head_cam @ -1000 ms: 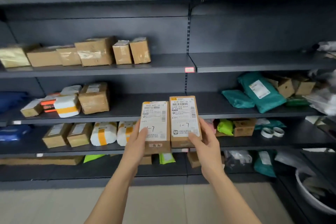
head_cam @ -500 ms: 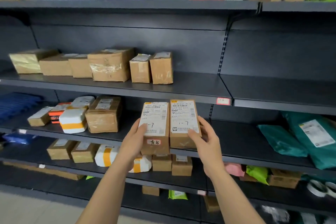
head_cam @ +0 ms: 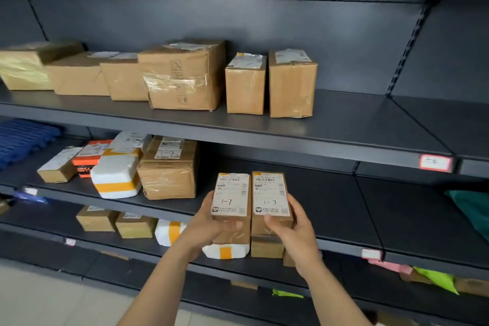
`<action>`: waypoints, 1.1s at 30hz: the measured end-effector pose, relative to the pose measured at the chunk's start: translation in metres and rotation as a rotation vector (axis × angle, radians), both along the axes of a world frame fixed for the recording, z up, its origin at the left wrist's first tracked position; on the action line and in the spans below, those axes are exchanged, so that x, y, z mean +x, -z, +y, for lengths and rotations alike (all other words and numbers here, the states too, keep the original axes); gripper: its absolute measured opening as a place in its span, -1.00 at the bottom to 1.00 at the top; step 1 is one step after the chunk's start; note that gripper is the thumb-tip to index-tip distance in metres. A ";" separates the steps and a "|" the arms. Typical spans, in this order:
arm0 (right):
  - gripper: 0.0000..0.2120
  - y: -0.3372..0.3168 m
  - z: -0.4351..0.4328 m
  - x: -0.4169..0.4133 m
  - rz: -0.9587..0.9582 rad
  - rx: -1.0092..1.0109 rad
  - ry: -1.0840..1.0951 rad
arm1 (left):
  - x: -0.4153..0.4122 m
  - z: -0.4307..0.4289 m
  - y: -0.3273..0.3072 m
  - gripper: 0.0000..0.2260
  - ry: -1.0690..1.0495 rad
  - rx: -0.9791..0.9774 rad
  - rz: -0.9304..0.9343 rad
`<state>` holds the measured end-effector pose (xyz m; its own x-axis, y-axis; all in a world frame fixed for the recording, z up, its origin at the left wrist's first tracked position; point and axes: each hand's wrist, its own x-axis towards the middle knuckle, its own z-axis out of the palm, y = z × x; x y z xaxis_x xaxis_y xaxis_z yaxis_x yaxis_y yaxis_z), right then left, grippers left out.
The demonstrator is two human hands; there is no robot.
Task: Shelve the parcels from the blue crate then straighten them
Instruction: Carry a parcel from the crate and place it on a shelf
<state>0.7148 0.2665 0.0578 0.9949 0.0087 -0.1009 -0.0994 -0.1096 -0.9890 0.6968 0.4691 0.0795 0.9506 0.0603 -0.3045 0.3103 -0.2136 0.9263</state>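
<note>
The left grip (head_cam: 211,227) grasps the left parcel (head_cam: 231,194) round its lower end, the thumb lying across the near face below the label and the fingers behind its outer edge. The right grip (head_cam: 296,233) grasps the right parcel (head_cam: 270,193) in the same way, thumb on the front and fingers wrapped round the outer side. Both are narrow brown cartons held upright, just beside each other, each with a white shipping label facing the camera and "1-7" handwritten on it. They hang in front of the middle shelf (head_cam: 330,206), their lower ends overlapping its front edge; whether they rest on it cannot be told. To the left on that shelf stand a brown taped box (head_cam: 168,169), a white foam parcel (head_cam: 116,180) banded in orange tape just beside it, and an orange box (head_cam: 91,155) behind. On the upper shelf (head_cam: 344,124) sits a row of brown cartons, the biggest one (head_cam: 182,74) wrapped in clear tape. A pink tag (head_cam: 435,163) sticks to that shelf's front edge at the right. A teal bag (head_cam: 473,209) lies at the far right of the middle level. On the lower shelf (head_cam: 39,233), small cartons and a second white parcel (head_cam: 225,250) show beneath the forearms.
</note>
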 end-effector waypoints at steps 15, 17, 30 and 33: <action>-0.32 0.088 0.065 0.140 0.066 -0.378 -0.078 | 0.146 0.058 0.086 -0.34 0.025 0.411 -0.095; -0.39 0.095 0.068 0.154 0.022 -0.500 -0.105 | 0.159 0.059 0.088 -0.27 0.014 0.491 -0.103; -0.38 0.082 0.084 0.137 -0.159 -1.092 -0.138 | 0.152 0.062 0.084 -0.20 0.194 1.190 -0.171; -0.36 0.068 0.080 0.110 -0.142 -1.167 -0.113 | 0.134 0.061 0.075 -0.26 0.288 1.303 -0.235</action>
<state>0.8250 0.3463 -0.0102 0.9973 0.0733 0.0053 0.0718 -0.9557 -0.2853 0.8313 0.5302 0.0049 0.9995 -0.0307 -0.0093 -0.0305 -0.9992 0.0267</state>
